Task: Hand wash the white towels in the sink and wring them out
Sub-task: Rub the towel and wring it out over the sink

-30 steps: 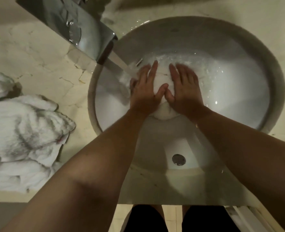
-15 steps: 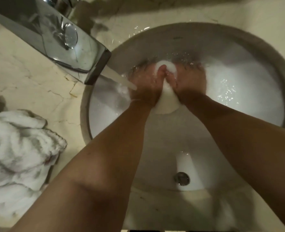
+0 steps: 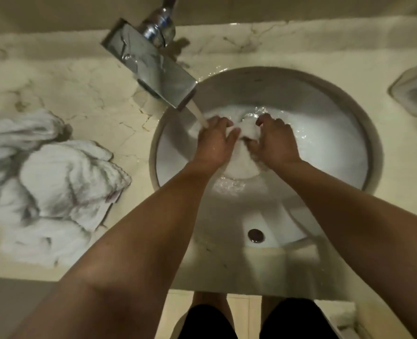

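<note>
Left hand and right hand clamped on white towel; fingertips hidden in folds; more towels heaped left on desk.

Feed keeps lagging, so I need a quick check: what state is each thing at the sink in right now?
Faucet: running, its stream landing by the left hand.
Towel in the sink: wet, bunched between both hands.
Left hand: gripping the towel.
Right hand: gripping the towel.
Sink: holding water around the towel.
Drain: uncovered; open or plugged, cannot tell.
Towel pile: crumpled on the counter, untouched.
</note>
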The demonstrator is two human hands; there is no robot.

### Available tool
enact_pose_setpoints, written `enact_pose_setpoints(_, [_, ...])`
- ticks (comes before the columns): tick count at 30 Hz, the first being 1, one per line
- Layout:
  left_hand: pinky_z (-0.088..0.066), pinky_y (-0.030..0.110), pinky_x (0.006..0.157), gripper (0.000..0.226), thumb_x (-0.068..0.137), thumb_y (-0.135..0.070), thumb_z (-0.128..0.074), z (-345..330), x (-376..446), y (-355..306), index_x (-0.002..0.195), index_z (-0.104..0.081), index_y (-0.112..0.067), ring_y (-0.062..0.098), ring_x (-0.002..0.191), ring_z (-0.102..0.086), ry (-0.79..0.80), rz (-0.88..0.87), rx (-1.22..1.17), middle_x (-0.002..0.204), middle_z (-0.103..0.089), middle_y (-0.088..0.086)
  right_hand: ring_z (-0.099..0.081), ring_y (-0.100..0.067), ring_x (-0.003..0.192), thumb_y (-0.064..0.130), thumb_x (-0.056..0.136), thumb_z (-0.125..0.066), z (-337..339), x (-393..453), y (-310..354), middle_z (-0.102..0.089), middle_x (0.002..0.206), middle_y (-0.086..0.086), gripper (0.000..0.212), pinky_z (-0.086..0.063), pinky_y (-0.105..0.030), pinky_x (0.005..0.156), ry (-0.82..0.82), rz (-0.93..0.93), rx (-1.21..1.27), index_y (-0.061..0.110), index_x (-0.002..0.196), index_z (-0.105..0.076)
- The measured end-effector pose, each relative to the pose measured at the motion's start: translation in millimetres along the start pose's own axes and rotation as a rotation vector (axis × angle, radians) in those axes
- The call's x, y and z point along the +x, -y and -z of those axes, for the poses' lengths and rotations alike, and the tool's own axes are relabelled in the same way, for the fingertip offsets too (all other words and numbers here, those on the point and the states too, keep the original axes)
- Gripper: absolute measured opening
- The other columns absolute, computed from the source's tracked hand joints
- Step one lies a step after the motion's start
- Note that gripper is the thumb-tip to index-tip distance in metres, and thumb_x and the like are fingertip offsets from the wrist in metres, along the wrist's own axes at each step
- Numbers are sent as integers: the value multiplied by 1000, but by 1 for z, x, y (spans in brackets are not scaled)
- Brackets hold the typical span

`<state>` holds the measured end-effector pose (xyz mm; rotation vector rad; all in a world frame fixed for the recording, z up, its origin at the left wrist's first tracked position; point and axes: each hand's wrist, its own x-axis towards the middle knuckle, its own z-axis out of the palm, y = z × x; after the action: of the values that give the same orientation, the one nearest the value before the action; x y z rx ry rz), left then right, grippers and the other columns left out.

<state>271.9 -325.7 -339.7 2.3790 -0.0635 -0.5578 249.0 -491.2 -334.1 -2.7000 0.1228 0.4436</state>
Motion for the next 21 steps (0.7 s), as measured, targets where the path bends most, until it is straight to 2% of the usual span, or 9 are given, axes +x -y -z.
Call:
enact_pose_setpoints(2, [-45, 43, 96, 26, 92, -30, -69, 9, -15, -3, 107, -69, -10, 30, 109, -56, 38, -33, 10, 111, -61, 11, -65, -38, 95, 46, 88, -69, 6, -20, 8, -71, 101, -18, 53, -42, -39, 83, 101, -51, -65, 11, 126, -54])
enact_pose_setpoints(4, [-49, 44, 90, 24, 83, -27, -77, 20, -33, -9, 101, -70, -13, 29, 102, -57, 95, -54, -29, 102, -61, 7, -65, -38, 91, 43, 87, -72, 14, -39, 12, -71, 97, -16, 47, -42, -38, 78, 169, -84, -8, 10, 119, -59])
enact_pose_setpoints(7, [-50, 44, 91, 21, 81, -21, -78, 36, -53, -17, 99, -68, -15, 24, 97, -60, 185, -54, -83, 96, -62, -2, -60, -27, 85, 29, 81, -80, 39, -64, 20, -64, 95, -6, 38, -42, -33, 69, 287, -144, 279, 14, 109, -59])
enact_pose_setpoints(9, [-52, 39, 92, 24, 90, -29, -69, 54, -65, -34, 111, -67, -19, 18, 100, -63, 262, -14, -190, 104, -67, -1, -61, -21, 88, 17, 81, -77, 62, -76, 32, -63, 102, -5, 34, -45, -29, 71, 323, -135, 448, 18, 108, -57])
enact_pose_setpoints(11, [-52, 33, 85, 32, 97, -44, -59, 74, -74, -54, 121, -67, -25, 15, 96, -64, 316, -49, -217, 104, -68, 0, -60, -9, 81, 9, 84, -70, 89, -85, 47, -63, 96, 0, 25, -44, -16, 68, 302, -127, 600, 17, 105, -61])
enact_pose_setpoints(13, [-48, 32, 78, 32, 99, -47, -55, 92, -83, -72, 117, -70, -25, 14, 88, -60, 321, -133, -136, 95, -63, 1, -58, -2, 71, 8, 89, -65, 118, -95, 61, -63, 83, 2, 14, -42, -12, 65, 259, -140, 765, 14, 101, -67])
enact_pose_setpoints(16, [-40, 32, 71, 21, 89, -57, -54, 117, -95, -97, 82, -66, -42, 13, 80, -54, 263, -164, -134, 83, -58, -5, -51, -2, 57, 10, 85, -63, 157, -110, 77, -55, 68, 2, 17, -39, -13, 54, 157, -159, 915, 12, 101, -68])
enact_pose_setpoints(18, [-37, 33, 68, 25, 88, -55, -53, 132, -101, -112, 70, -57, -36, 13, 75, -51, 217, -193, -136, 74, -54, -10, -47, -8, 59, 19, 74, -60, 179, -118, 84, -51, 70, -1, 29, -37, -18, 53, 102, -192, 915, 16, 102, -68])
enact_pose_setpoints(21, [-38, 35, 66, 25, 98, -39, -57, 158, -110, -142, 82, -60, -19, 17, 74, -52, 212, -256, -143, 77, -58, -2, -52, -11, 66, 26, 71, -63, 206, -125, 86, -56, 77, 1, 34, -41, -24, 62, 85, -135, 749, 20, 104, -69])
